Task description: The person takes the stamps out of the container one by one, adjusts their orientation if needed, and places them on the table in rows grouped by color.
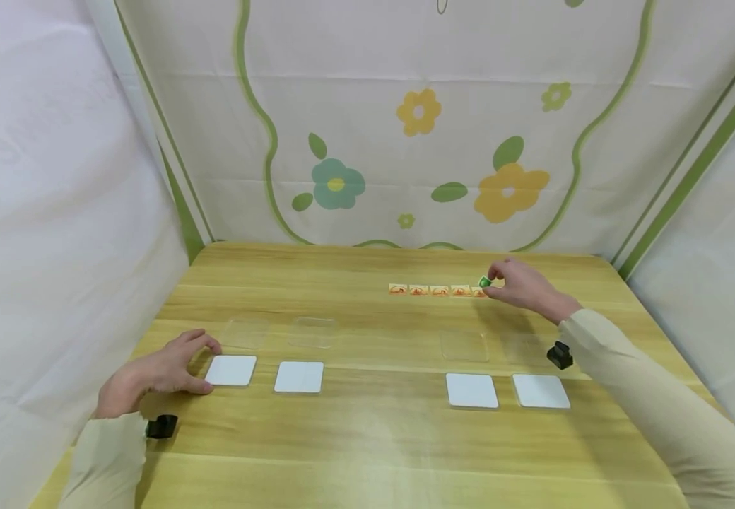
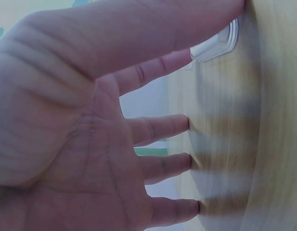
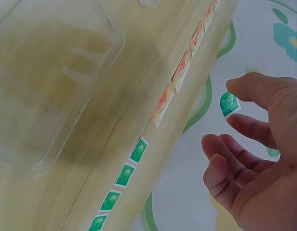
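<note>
My left hand (image 1: pixel 173 364) rests on the table, thumb and index finger at the left corners of a white rounded square (image 1: pixel 230 370). In the left wrist view, the other fingers of that hand are spread with their tips at the wood, and the square's layered edge (image 2: pixel 230 41) shows beyond the thumb. Thumb and index finger of my right hand (image 1: pixel 523 288) pinch a small green sticker (image 3: pixel 228 104) with a white border, held over the right end of a row of orange stickers (image 1: pixel 439 290). Several green stickers (image 3: pixel 124 175) continue that row in the right wrist view.
Three more white squares (image 1: pixel 299 377) lie along the table's middle. Behind the squares lie clear plastic rounded-square pieces (image 1: pixel 312 332), also seen as a large clear piece (image 3: pixel 114 43) near the right wrist. A flowered cloth (image 1: pixel 367 127) hangs behind the wooden table (image 1: pixel 367 438).
</note>
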Demonstrator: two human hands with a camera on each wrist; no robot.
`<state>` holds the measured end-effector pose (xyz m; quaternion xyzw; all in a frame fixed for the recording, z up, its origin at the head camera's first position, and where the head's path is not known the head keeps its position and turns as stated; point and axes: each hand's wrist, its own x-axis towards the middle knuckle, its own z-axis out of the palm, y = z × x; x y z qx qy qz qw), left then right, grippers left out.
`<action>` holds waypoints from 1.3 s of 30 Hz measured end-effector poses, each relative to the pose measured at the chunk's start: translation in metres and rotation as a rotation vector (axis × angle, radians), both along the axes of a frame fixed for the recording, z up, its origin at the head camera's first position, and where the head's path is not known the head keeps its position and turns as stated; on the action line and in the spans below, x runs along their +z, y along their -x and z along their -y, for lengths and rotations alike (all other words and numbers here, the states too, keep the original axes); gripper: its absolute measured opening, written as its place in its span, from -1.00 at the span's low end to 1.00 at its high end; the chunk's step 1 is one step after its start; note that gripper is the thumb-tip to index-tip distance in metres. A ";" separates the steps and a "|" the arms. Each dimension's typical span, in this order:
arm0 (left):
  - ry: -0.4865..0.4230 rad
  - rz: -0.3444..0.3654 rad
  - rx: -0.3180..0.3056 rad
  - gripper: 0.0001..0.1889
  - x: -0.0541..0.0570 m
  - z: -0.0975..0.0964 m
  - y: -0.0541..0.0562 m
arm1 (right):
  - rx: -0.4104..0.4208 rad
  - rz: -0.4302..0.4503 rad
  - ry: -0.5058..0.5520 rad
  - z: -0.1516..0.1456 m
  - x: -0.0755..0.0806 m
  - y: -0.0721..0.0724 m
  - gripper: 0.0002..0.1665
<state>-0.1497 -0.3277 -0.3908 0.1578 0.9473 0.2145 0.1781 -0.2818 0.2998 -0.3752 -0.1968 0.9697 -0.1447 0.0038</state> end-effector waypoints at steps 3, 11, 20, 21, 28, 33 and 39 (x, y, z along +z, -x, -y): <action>0.005 0.000 -0.002 -0.47 0.001 -0.001 0.000 | 0.004 0.008 0.003 -0.006 -0.001 0.000 -0.67; 0.010 0.003 -0.003 -0.46 0.000 -0.003 0.001 | 0.039 -0.017 -0.048 -0.022 0.000 -0.003 -0.74; 0.025 -0.018 -0.010 -0.46 -0.002 -0.002 0.000 | 0.011 0.015 -0.082 -0.049 -0.003 -0.001 -0.72; 0.024 -0.018 -0.009 -0.46 -0.002 -0.001 0.000 | 0.012 0.013 -0.084 -0.052 -0.003 0.000 -0.71; 0.017 -0.023 -0.011 -0.47 -0.002 -0.001 -0.001 | 0.014 0.005 -0.113 -0.071 -0.008 0.005 -0.70; 0.002 -0.019 -0.007 -0.47 -0.001 -0.001 -0.001 | 0.007 0.004 -0.147 -0.089 -0.017 0.011 -0.66; 0.008 -0.028 -0.013 -0.47 -0.001 -0.001 0.000 | -0.009 0.021 -0.166 -0.108 -0.024 0.015 -0.67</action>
